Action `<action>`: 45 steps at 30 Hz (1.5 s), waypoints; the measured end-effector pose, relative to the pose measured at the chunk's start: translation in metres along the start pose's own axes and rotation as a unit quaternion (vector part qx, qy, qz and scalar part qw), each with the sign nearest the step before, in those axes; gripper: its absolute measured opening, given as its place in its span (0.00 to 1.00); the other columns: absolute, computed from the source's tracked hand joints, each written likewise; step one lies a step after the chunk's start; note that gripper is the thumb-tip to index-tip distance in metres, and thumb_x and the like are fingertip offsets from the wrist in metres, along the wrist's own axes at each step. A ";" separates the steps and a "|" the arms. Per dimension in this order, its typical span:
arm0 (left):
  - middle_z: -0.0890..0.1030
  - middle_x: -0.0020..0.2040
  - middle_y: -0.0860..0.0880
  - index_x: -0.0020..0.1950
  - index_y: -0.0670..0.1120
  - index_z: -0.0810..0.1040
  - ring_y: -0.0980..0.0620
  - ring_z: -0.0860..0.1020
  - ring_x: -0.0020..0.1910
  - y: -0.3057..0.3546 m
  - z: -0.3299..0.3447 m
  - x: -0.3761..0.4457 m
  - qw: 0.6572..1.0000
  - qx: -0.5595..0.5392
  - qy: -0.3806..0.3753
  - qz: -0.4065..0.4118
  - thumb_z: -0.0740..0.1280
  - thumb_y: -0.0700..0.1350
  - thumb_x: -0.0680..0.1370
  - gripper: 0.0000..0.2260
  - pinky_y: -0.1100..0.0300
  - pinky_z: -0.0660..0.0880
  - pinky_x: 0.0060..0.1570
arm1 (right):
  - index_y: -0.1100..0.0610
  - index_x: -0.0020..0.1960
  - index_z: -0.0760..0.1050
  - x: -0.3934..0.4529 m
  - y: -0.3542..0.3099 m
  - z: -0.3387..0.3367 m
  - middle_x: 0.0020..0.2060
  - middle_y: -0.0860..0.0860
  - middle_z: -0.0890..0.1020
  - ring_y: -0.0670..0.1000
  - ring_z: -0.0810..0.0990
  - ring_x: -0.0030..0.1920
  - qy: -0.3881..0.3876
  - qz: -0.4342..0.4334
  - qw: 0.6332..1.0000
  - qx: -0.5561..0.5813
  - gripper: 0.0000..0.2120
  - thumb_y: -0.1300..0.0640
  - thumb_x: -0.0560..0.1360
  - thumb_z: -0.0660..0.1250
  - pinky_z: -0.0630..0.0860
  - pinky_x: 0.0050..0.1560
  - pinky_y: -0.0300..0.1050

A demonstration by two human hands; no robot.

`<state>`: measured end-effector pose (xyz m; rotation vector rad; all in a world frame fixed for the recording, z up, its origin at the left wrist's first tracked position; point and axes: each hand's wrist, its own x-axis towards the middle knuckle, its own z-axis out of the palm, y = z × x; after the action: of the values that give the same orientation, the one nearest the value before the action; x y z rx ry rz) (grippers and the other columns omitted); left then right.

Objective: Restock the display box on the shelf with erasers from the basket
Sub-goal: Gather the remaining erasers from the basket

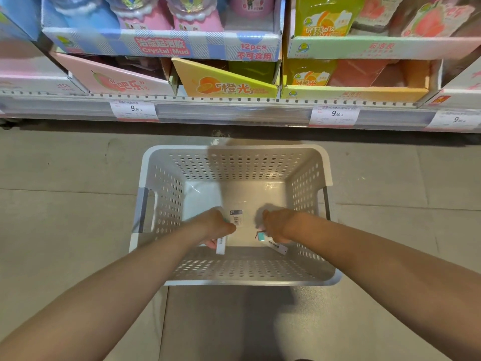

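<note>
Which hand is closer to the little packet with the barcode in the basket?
Left. The left hand is right beside the barcode packet, touching its left edge. The right hand is farther off to the packet's right, with bare basket floor between.

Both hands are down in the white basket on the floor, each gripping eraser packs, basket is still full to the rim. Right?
Not quite. The head view shows the basket nearly empty: most of its floor is bare, with only a few eraser packs near the hands. The rest holds: the left hand and right hand are both down inside it, each gripping packs, and it sits on the floor below the shelf.
</note>
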<state>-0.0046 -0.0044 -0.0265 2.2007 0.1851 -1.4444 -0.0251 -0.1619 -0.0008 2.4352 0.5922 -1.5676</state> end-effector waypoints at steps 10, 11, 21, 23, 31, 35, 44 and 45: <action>0.67 0.29 0.45 0.36 0.42 0.65 0.53 0.67 0.18 0.018 0.027 -0.006 0.993 -0.065 -0.059 -0.075 0.56 0.38 0.75 0.07 0.70 0.63 0.18 | 0.57 0.65 0.70 0.020 -0.007 -0.008 0.63 0.54 0.74 0.57 0.73 0.63 -0.004 0.053 0.996 0.065 0.25 0.63 0.69 0.71 0.73 0.58 0.51; 0.66 0.28 0.45 0.36 0.43 0.63 0.54 0.64 0.16 0.018 0.029 -0.005 0.991 -0.078 -0.061 -0.085 0.54 0.36 0.74 0.07 0.71 0.59 0.18 | 0.58 0.65 0.70 0.019 -0.005 -0.009 0.61 0.55 0.74 0.57 0.72 0.64 -0.004 0.065 0.995 0.073 0.23 0.63 0.70 0.69 0.72 0.59 0.51; 0.71 0.31 0.47 0.41 0.45 0.69 0.59 0.60 0.09 0.050 0.066 0.007 0.973 -0.150 -0.098 -0.147 0.62 0.51 0.78 0.11 0.74 0.53 0.15 | 0.64 0.60 0.71 -0.010 0.020 -0.026 0.60 0.58 0.76 0.59 0.76 0.59 0.158 0.161 0.949 0.221 0.14 0.62 0.75 0.60 0.76 0.56 0.50; 0.68 0.28 0.46 0.40 0.44 0.67 0.56 0.65 0.13 0.054 0.077 0.010 0.973 -0.164 -0.066 -0.150 0.63 0.56 0.76 0.16 0.74 0.55 0.16 | 0.64 0.60 0.71 -0.015 0.023 -0.028 0.60 0.60 0.76 0.60 0.76 0.60 0.193 0.171 0.932 0.254 0.15 0.63 0.75 0.60 0.76 0.57 0.52; 0.70 0.26 0.44 0.44 0.42 0.71 0.55 0.66 0.13 0.048 0.084 0.016 0.972 -0.210 0.065 -0.081 0.67 0.39 0.74 0.05 0.72 0.57 0.13 | 0.63 0.61 0.70 -0.023 0.026 -0.023 0.59 0.59 0.77 0.60 0.77 0.59 0.259 0.155 0.899 0.317 0.16 0.60 0.74 0.64 0.76 0.54 0.49; 0.70 0.28 0.45 0.40 0.43 0.69 0.54 0.65 0.19 0.052 0.078 0.013 0.970 -0.214 0.058 -0.098 0.64 0.38 0.73 0.05 0.72 0.58 0.16 | 0.63 0.60 0.70 -0.025 0.030 -0.024 0.59 0.59 0.77 0.60 0.77 0.58 0.265 0.128 0.887 0.355 0.16 0.60 0.74 0.63 0.75 0.54 0.48; 0.77 0.27 0.47 0.54 0.40 0.73 0.52 0.72 0.26 0.051 0.015 -0.028 0.975 -0.172 0.109 -0.084 0.56 0.41 0.79 0.09 0.64 0.64 0.24 | 0.66 0.58 0.68 -0.056 0.024 -0.043 0.57 0.63 0.77 0.62 0.75 0.56 0.285 0.072 0.833 0.469 0.14 0.59 0.75 0.60 0.69 0.47 0.45; 0.77 0.26 0.47 0.57 0.38 0.73 0.53 0.71 0.25 0.051 0.008 -0.038 0.976 -0.173 0.113 -0.076 0.55 0.41 0.79 0.12 0.64 0.63 0.24 | 0.65 0.57 0.68 -0.064 0.021 -0.046 0.56 0.64 0.77 0.63 0.76 0.55 0.288 0.066 0.825 0.481 0.13 0.59 0.76 0.59 0.67 0.45 0.44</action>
<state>-0.0080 -0.0467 0.0220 2.0875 0.6462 -1.1317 -0.0012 -0.1794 0.0757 3.6195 -0.4772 -1.1827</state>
